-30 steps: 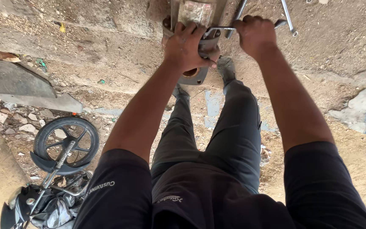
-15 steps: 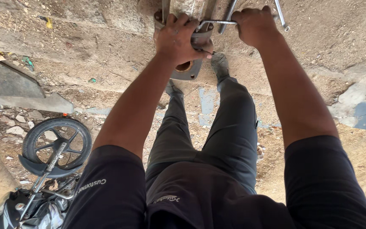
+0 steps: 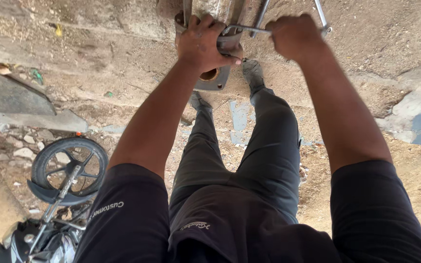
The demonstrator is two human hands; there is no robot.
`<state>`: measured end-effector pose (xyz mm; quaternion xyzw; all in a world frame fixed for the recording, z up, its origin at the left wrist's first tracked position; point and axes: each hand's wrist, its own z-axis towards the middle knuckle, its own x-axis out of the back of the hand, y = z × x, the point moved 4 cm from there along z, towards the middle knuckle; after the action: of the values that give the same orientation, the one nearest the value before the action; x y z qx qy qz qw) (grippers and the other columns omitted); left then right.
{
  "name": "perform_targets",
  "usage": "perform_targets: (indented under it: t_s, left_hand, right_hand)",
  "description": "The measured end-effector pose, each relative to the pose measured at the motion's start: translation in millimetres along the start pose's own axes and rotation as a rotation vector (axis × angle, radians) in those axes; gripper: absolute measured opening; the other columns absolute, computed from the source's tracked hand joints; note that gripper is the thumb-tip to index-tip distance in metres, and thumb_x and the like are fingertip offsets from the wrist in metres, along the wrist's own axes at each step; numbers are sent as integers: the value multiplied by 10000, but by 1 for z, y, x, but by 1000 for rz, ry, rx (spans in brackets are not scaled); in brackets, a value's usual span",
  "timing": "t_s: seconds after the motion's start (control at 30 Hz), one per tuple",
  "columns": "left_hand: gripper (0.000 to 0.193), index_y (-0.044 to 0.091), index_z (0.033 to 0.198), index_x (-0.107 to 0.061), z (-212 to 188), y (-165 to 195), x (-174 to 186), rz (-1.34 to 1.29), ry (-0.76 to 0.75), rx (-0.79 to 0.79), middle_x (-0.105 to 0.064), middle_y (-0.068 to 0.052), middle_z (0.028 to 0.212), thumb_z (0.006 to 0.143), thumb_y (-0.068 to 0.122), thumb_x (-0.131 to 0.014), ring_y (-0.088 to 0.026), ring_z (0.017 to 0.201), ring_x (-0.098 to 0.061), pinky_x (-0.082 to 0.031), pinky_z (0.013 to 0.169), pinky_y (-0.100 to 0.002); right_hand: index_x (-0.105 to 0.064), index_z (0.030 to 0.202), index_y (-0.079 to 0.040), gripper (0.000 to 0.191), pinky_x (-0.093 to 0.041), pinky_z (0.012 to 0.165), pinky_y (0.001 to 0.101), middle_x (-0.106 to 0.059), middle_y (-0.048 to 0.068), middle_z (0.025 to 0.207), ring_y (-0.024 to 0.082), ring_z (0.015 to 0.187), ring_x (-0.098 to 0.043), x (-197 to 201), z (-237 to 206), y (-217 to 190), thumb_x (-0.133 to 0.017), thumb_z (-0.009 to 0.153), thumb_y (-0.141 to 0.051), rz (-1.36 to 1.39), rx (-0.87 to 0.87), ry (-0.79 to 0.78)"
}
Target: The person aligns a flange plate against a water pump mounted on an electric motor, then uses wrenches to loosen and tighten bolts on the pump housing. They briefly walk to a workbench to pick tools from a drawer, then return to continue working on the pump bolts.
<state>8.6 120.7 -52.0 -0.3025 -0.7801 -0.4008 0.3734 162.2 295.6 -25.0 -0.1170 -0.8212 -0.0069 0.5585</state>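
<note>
- Standing over dusty ground, the person grips a metal fitting held out in front at arm's length, above the two shoes; the work in hand looks like turning or tightening something on it.
- The left hand (image 3: 204, 43) is wrapped tight round the metal bracket (image 3: 214, 78), a grey plate with a round hole in it, fixed to an upright post (image 3: 218, 9) whose top runs out of view.
- The right hand (image 3: 296, 36) is closed in a fist on a thin steel rod (image 3: 249, 29) that reaches across to the bracket, much like a wrench handle; more bright rods (image 3: 320, 14) angle up beside it.
- Judging from this, the next move calls for a steady pull on the rod while the left hand braces the bracket so it cannot twist.
- The bracket looks worn and dull, with rust colour inside the hole; whether a bolt sits under the rod's end I cannot tell, since the fingers hide it.
- A parked motorbike (image 3: 49, 214) stands at lower left, its front wheel (image 3: 69, 166) near loose stones (image 3: 6, 141), well apart from the work.
</note>
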Motion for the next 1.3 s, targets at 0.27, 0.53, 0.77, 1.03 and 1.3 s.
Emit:
perform_targets:
  t_s: [0.27, 0.53, 0.77, 1.03, 1.3]
  left_hand:
    - [1014, 194, 1332, -635, 1, -1, 0, 4, -9, -9, -522, -59, 1315, 569, 828, -846, -365, 1291, -448, -529, 945, -573]
    - [1062, 118, 1329, -623, 4, -4, -8, 14, -43, -25, -523, -96, 1313, 585, 849, -825, -376, 1277, -462, -540, 961, -532]
    - [1157, 130, 1446, -445, -31, -20, 6, -173, 323, 108, -533, -108, 1366, 573, 722, -920, -331, 1297, -544, -526, 1034, -526]
    - [1058, 86, 1462, -363, -104, -42, -41, -723, 91, 656, -478, -212, 1426, 688, 549, -916, -417, 1265, -529, -524, 960, -554]
    - [735, 148, 1341, -536, -93, -43, -51, -887, 197, 625, -759, -141, 1114, 749, 480, -818, -330, 984, -763, -601, 890, -469]
  right_hand:
    - [-712, 1147, -118, 240, -415, 1022, 619, -758, 123, 964, 299, 929, -733, -12, -22, 26, -678, 909, -113, -6, -257, -264]
    - [-643, 1215, -153, 302, -491, 949, 544, -759, 110, 896, 323, 918, -735, 37, -58, 22, -694, 922, -99, 256, -168, -169]
    - [-600, 1145, -77, 246, -612, 762, 387, -725, 110, 999, 275, 899, -761, 117, -56, -57, -717, 931, -43, 557, 123, 125]
    - [-655, 1269, -47, 377, -562, 684, 448, -720, 141, 1024, 339, 859, -715, 139, 37, -160, -806, 957, -197, 505, 262, 372]
    - [-462, 1326, 44, 559, -561, 464, 430, -685, 192, 751, 328, 645, -717, 91, 228, -235, -730, 916, -225, 84, 119, 41]
